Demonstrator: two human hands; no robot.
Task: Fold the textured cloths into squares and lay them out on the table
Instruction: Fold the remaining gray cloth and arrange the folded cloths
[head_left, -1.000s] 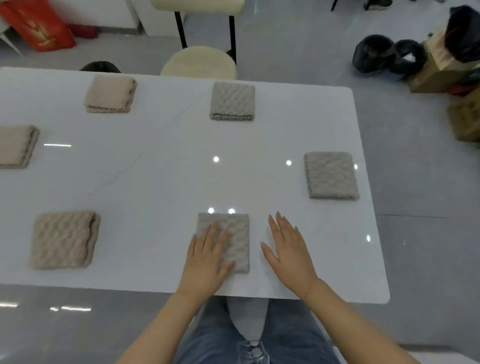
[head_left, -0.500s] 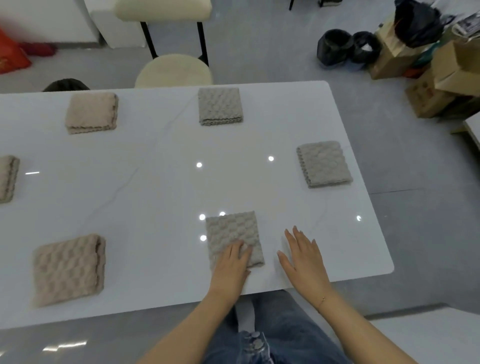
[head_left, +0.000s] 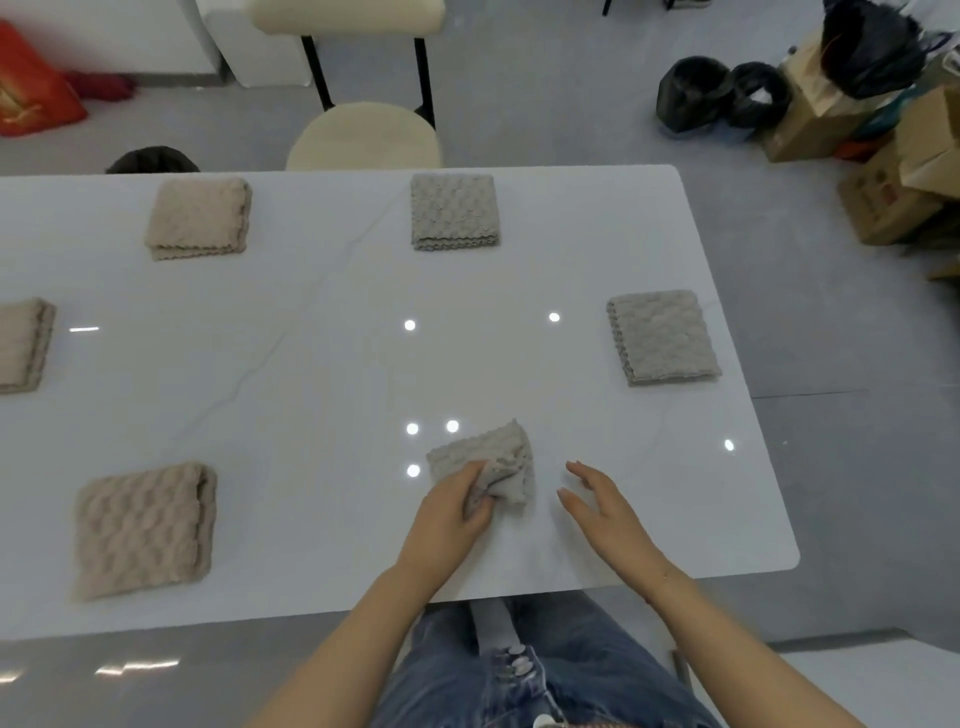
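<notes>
A grey textured cloth (head_left: 493, 457) lies near the front edge of the white table (head_left: 322, 364), bunched up at its near side. My left hand (head_left: 452, 512) grips that bunched part, fingers curled round it. My right hand (head_left: 597, 506) hovers just right of the cloth, fingers spread and relaxed, holding nothing. Folded square cloths lie around the table: a grey one (head_left: 662, 336) at the right, a grey one (head_left: 454, 210) at the back, a beige one (head_left: 200, 217) at the back left, a beige one (head_left: 21, 343) at the left edge, a beige one (head_left: 145, 527) at the front left.
A cream stool (head_left: 363, 137) and a chair (head_left: 348, 13) stand behind the table. Cardboard boxes (head_left: 893, 171) and black bags (head_left: 722, 96) crowd the floor at the right. A red bag (head_left: 31, 98) lies at the far left.
My left hand went from lying flat on the folded cloth to gripping it, and the cloth bunched up. My right hand lifted off the table beside it.
</notes>
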